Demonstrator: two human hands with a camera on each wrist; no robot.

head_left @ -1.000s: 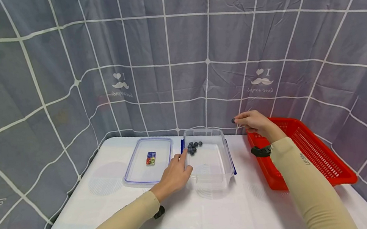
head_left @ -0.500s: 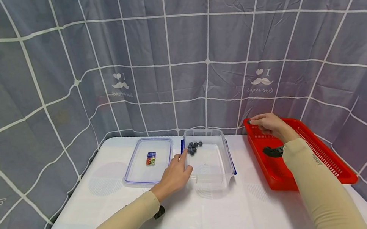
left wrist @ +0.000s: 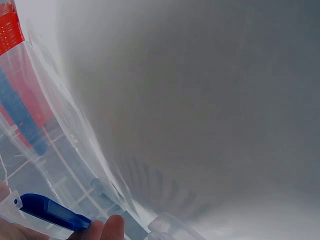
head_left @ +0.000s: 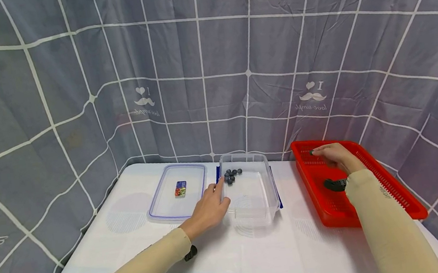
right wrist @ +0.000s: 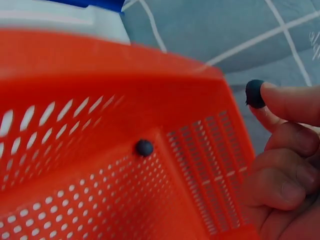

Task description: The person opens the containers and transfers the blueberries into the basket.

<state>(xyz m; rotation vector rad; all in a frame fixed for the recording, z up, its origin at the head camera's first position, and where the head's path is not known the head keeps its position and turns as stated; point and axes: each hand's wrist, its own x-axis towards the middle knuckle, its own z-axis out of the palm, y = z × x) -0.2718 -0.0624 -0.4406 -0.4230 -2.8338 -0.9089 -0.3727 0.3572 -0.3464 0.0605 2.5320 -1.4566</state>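
Note:
In the head view, my left hand point(head_left: 207, 208) rests at the left side of a clear plastic food container point(head_left: 255, 189), its fingers touching the rim. A blue clasp point(left wrist: 50, 212) of the container is beside those fingertips in the left wrist view. Several blueberries point(head_left: 230, 176) lie together in the container's far left part. Over the red basket point(head_left: 322, 212), my right hand point(head_left: 334, 157) pinches a blueberry point(right wrist: 255, 93) between thumb and finger. Below it, another blueberry point(right wrist: 144, 147) sits in a corner of the basket's perforated floor.
A clear lid point(head_left: 166, 204) with a blue seal and a colourful label point(head_left: 181, 189) lies left of the container. Everything stands on a white-covered table point(head_left: 267, 258). A grey curtain point(head_left: 226, 94) with white lines hangs behind and at both sides.
My right hand has moved right and nearer with the blueberry, from beside the basket's far left corner to over its inside. The left hand has stayed at the container.

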